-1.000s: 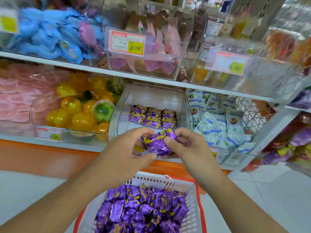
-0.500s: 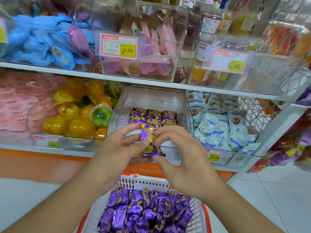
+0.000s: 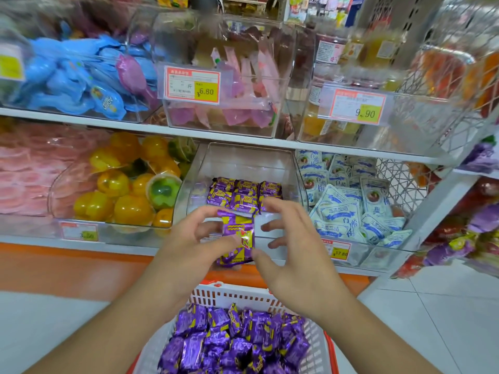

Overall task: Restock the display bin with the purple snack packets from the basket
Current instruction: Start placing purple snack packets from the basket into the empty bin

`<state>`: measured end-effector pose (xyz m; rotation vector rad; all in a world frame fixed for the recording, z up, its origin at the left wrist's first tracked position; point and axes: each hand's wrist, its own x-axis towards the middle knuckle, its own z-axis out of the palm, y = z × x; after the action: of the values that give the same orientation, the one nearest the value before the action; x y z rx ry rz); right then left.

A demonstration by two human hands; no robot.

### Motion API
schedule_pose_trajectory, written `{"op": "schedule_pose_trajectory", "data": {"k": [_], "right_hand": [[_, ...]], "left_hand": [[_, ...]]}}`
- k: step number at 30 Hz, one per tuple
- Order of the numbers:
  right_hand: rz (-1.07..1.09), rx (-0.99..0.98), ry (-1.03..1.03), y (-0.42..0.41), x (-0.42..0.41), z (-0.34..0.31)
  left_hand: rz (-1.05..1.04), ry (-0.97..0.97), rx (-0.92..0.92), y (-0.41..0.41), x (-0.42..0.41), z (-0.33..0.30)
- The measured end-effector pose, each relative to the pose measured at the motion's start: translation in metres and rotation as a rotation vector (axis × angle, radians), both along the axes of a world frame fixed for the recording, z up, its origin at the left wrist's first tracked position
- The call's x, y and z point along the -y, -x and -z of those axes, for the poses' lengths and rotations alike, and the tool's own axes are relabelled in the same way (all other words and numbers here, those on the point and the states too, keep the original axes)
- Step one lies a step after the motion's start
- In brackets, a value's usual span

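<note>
While upright at the bin's (image 3: pixel 243 163) front lip, packets (image 3: pixel 237 238) pinched by left hand (image 3: pixel 189 244) | right hand (image 3: pixel 294 255) fingers spread, thumb touching (grip unclear) | six packets inside bin | basket (image 3: pixel 243 295) below, full
</note>
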<state>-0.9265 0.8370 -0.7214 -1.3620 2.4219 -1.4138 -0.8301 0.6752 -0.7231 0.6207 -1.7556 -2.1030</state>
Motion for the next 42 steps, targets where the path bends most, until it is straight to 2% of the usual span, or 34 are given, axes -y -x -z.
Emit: {"op": "schedule_pose_trajectory", "data": {"k": [2,6,15,18,19,22,23,25,27,29,32,36,42], "right_hand": [[0.037,0.040,-0.004,-0.005,0.003,0.003],[0.030,-0.053,-0.076,-0.010,0.008,0.005],[0.081,-0.213,-0.134,0.000,0.014,0.017],[0.106,-0.210,-0.099,0.008,0.021,0.020],[0.117,-0.206,-0.090,0.015,0.024,0.021],[0.140,-0.224,-0.102,0.044,0.043,0.023],[0.147,-0.242,-0.117,0.057,0.053,0.025],[0.155,-0.247,-0.186,0.083,0.077,0.032],[0.143,-0.211,-0.286,0.108,0.105,0.049],[0.095,-0.176,-0.391,0.127,0.131,0.067],[-0.020,-0.118,-0.512,0.143,0.160,0.087],[-0.073,-0.116,-0.571,0.153,0.182,0.099],[-0.098,-0.197,-0.514,0.160,0.189,0.113]], "left_hand": [[-0.090,-0.039,0.024,0.001,-0.001,0.002],[-0.191,-0.157,0.027,0.003,-0.007,0.006],[-0.189,-0.101,0.050,0.003,-0.005,0.009],[-0.184,0.191,0.110,0.004,0.007,0.005],[-0.196,0.365,0.114,0.006,0.016,0.004],[-0.201,1.043,0.076,0.018,0.054,0.004],[-0.176,1.205,0.071,0.024,0.069,0.006],[-0.113,1.386,0.180,0.038,0.095,0.019],[-0.027,1.470,0.345,0.048,0.111,0.038],[0.012,1.490,0.425,0.051,0.118,0.055],[-0.003,1.482,0.433,0.052,0.117,0.067],[-0.023,1.509,0.440,0.055,0.114,0.068],[0.009,1.494,0.403,0.053,0.114,0.070]]}}
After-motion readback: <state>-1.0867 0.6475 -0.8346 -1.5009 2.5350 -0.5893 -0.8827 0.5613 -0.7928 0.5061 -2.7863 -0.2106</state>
